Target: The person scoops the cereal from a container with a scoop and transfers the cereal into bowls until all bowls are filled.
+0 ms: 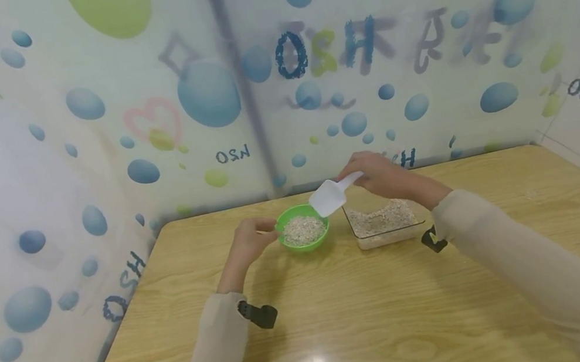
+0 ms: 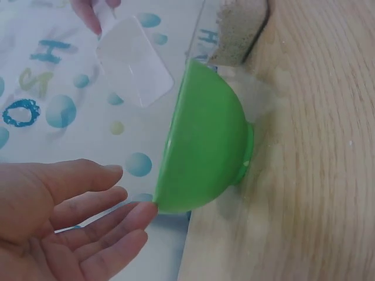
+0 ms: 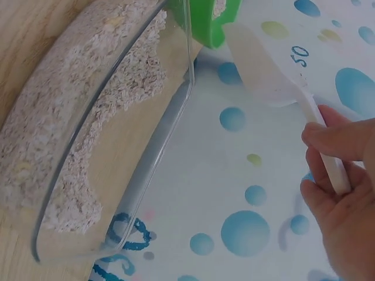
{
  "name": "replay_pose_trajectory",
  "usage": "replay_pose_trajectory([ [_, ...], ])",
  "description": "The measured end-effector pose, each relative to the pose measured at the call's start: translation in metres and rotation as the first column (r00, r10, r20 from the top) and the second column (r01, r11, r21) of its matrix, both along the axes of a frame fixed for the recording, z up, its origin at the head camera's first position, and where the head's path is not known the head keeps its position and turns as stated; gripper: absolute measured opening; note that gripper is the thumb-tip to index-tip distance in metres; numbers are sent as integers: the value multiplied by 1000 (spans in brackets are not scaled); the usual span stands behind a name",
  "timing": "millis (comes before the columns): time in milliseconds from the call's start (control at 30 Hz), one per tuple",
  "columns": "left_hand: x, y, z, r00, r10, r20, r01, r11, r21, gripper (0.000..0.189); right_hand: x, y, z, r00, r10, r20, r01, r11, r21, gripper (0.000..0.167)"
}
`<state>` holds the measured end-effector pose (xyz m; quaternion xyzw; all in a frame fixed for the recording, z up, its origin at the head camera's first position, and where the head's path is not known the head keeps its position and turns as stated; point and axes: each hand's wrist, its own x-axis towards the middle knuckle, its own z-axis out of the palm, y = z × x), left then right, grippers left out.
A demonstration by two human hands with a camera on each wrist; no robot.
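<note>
A green bowl (image 1: 305, 248) stands on the table, filled with pale oat flakes (image 1: 303, 230). My left hand (image 1: 251, 241) is at the bowl's left rim; in the left wrist view its fingers are loosely extended, a fingertip (image 2: 146, 212) right at the rim. The right hand (image 1: 376, 173) grips a white scoop (image 1: 328, 198) by its handle, thumb and fingers around it in the right wrist view. The scoop is tilted over the bowl's right side. Beside the bowl is a clear rectangular container (image 1: 390, 237) with more oat flakes (image 3: 132, 76), part of its bottom showing bare.
The wooden table (image 1: 346, 311) meets a wall covering (image 1: 273, 118) printed with blue and green dots just behind the bowl and container. Dark wrist cameras (image 1: 258, 314) are strapped over both beige sleeves (image 1: 217, 348).
</note>
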<state>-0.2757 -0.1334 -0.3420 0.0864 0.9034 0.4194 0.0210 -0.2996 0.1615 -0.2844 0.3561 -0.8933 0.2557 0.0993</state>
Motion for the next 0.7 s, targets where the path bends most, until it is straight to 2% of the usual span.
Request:
replay_pose_trajectory([
  [167,4,10,5,1000,-8,-6,8,1000,16,32,5,16,2,999,-28,45,29,999,-15,27],
  [367,7,35,8,999,-45,-13,45,998,50,30,8,38,4,997,-61,42,60,998,26,27],
  [533,7,57,7,994,-107,-10,108,990,90,30,11,58,5,994,-89,63,85,993,76,27],
  [700,6,77,4,986,-170,0,169,980,106,30,14,76,3,992,-90,87,77,987,143,25],
])
